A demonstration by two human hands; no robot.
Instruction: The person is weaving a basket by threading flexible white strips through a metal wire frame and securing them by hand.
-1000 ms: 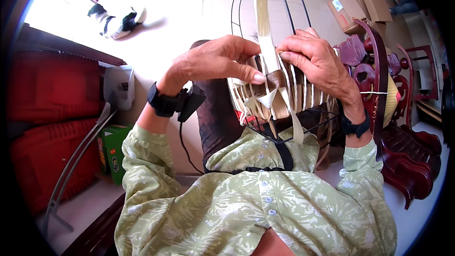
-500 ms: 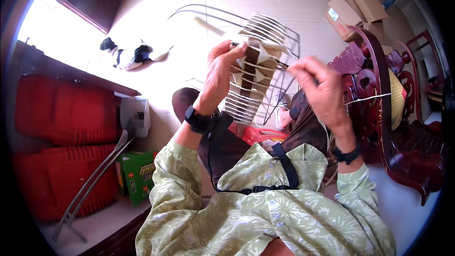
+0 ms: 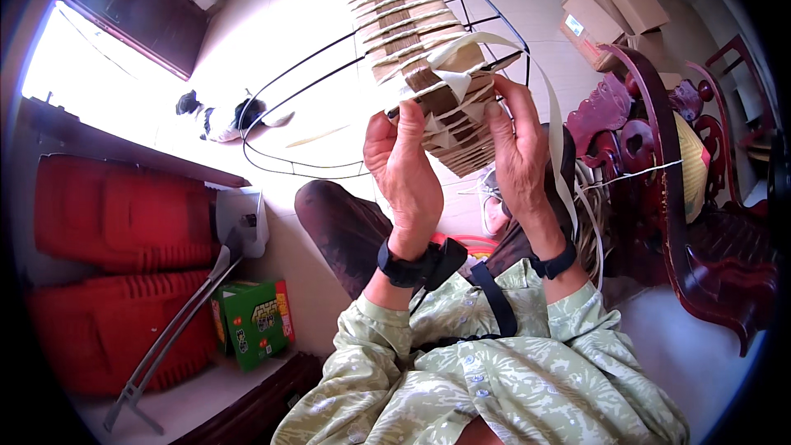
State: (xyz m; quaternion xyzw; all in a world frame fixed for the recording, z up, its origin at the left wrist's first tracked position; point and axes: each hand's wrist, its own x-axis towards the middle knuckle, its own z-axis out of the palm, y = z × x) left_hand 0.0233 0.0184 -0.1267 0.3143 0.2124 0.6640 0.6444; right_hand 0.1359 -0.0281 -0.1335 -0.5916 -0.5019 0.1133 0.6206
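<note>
Pale tiled floor [image 3: 329, 0] spread behind the work. Above dark-trousered knees [image 3: 334, 218], both hands held a woven wire-framed basket [image 3: 412, 29]: the left hand [image 3: 404, 173] had thumb and fingers pinched together on its near left edge, the right hand [image 3: 521, 152] likewise on the right. One loose cream strip [image 3: 554, 107] looped past that hand. A black-and-white animal [image 3: 222, 122] lay toward the floor's left edge; cardboard boxes [image 3: 599, 29] stood toward its far right corner.
</note>
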